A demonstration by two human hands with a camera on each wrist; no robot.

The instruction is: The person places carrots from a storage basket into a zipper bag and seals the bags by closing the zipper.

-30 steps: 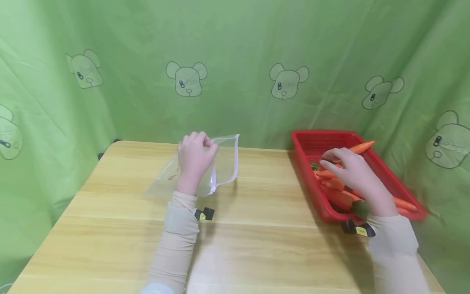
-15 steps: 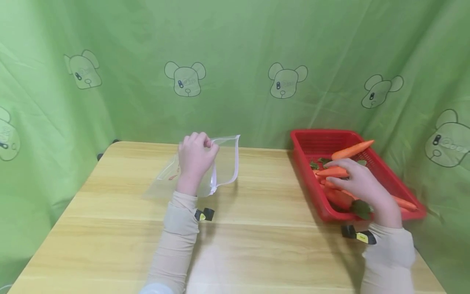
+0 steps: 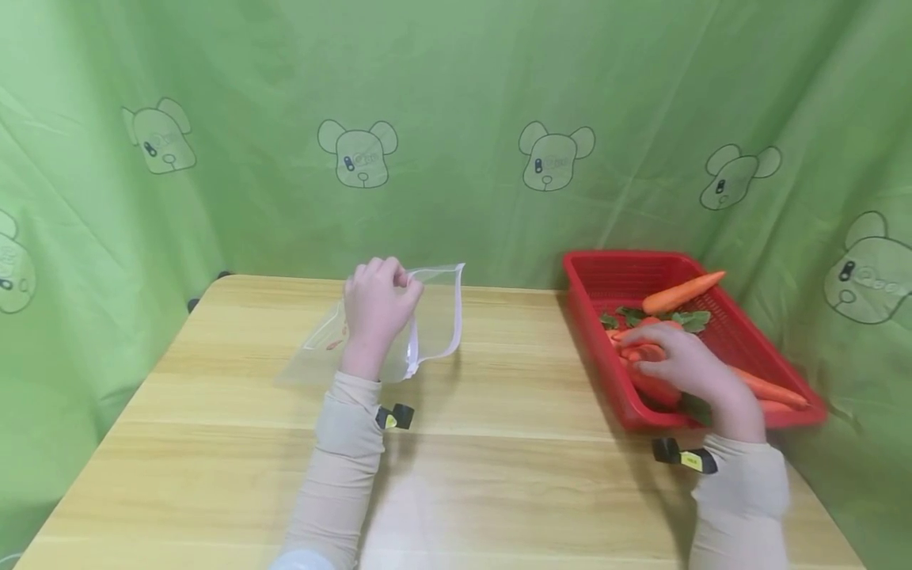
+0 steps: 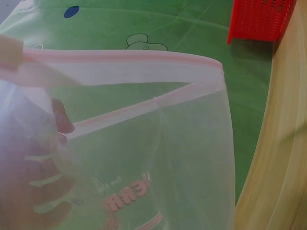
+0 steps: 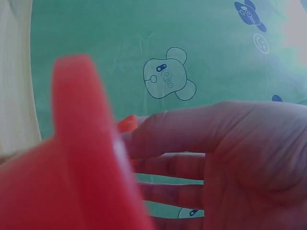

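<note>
My left hand (image 3: 378,305) pinches the top edge of a clear zip bag (image 3: 436,317) over the left half of the table. The bag's mouth gapes to the right; its zip strip (image 4: 124,67) and pinkish lettering show in the left wrist view. My right hand (image 3: 687,364) reaches into a red plastic basket (image 3: 755,332), palm down, with thumb and fingers apart around the carrots (image 3: 644,354) at its left side. In the right wrist view those fingers (image 5: 177,165) look fairly straight, their tips partly hidden by the basket rim (image 5: 81,96), beside an orange tip.
One carrot (image 3: 684,292) leans across the basket's far right part, and another carrot (image 3: 769,389) lies toward the near right corner. Green leafy tops (image 3: 691,320) show among them. Behind the wooden table (image 3: 499,475) hangs a green curtain (image 3: 456,95) printed with bear heads.
My right hand has drawn back from the basket's middle, then shifted slightly left over the near carrots, uncovering leafy tops and the far carrot. My left hand and the bag stay nearly still.
</note>
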